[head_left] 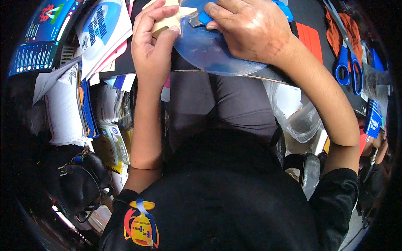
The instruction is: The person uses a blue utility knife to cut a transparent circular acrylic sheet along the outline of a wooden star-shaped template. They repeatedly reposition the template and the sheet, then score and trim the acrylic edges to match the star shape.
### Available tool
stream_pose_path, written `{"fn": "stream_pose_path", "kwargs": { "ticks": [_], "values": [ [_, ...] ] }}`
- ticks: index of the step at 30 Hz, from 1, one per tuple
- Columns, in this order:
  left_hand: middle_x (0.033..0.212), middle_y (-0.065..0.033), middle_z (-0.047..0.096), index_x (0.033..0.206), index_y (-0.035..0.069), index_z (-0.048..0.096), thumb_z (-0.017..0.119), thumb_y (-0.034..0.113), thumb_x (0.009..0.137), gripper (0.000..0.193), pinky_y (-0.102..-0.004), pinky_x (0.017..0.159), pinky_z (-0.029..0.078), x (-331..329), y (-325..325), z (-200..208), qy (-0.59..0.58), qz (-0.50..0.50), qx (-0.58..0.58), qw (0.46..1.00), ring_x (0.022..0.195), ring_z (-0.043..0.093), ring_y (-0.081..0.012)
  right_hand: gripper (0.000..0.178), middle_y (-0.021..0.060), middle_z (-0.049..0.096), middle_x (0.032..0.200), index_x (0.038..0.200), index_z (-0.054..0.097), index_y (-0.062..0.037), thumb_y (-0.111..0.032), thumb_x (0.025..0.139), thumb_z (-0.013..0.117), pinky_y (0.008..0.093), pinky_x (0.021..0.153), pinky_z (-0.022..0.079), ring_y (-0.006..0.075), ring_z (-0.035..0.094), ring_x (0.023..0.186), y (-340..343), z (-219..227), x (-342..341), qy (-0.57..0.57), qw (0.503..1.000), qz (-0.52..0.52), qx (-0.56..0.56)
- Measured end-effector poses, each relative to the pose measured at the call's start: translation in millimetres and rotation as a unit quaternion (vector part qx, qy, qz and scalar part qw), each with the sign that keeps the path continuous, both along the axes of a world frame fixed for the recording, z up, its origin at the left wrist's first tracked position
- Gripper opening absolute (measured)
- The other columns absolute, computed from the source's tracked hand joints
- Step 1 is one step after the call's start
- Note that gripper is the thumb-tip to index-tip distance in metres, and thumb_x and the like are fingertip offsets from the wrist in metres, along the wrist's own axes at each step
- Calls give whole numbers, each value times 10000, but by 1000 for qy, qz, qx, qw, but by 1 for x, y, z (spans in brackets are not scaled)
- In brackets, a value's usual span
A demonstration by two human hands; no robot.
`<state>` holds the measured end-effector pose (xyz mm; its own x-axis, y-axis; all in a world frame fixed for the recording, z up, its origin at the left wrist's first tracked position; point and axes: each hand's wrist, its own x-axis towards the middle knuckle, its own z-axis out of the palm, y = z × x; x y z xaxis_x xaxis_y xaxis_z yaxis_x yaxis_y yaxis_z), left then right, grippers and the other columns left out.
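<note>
My right hand (255, 33) grips a blue utility knife (205, 18), its metal blade pointing left. The blade's tip is close to a pale yellow piece with pointed corners, like a star (169, 23). My left hand (150, 46) holds that piece, thumb at its lower edge and fingers over its left side. Beneath both lies a round translucent blue sheet (217, 56), whose near edge reaches the front of the black table (121, 62). The upper part of the yellow piece is cut off by the picture's edge.
Right of my right hand lie a red-orange flat scraper (309, 42), scissors with blue handles (349, 69) and an orange cloth (351, 31). Printed sheets (102, 35) and a lit screen (42, 37) stand at the left. A clear plastic bag (299, 121) hangs below the table's edge.
</note>
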<state>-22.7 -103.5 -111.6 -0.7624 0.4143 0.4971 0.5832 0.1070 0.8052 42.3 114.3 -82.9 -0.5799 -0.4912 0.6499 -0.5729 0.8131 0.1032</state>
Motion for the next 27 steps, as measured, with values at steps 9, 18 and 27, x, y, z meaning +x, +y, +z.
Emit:
{"fn": "stream_pose_path", "kwargs": {
  "ticks": [9,18,27],
  "values": [
    [1409,-212,518,1153,-10,641,595,-13,785,371,-349,1095,362,7,2,2,-12,16,-9,1000,1316,499,-272,270,112,630,813,908,653,2,-236,788,697,358,673,513,256,623,769,-4,4,-4,-38,999,13,-15],
    [1411,-209,516,1165,-15,637,604,-1,782,384,-349,1093,365,5,2,1,4,12,-14,1000,1312,499,-272,271,114,624,809,916,656,2,-226,777,697,361,682,514,258,619,764,-5,6,-1,-33,999,-10,20],
    [1404,-212,520,1157,-16,631,611,0,784,374,-351,1102,358,4,2,1,24,12,-23,999,1307,503,-271,289,104,621,811,932,662,1,-232,766,701,359,689,514,253,619,772,-7,6,-3,-43,999,4,-16]
  ]
}}
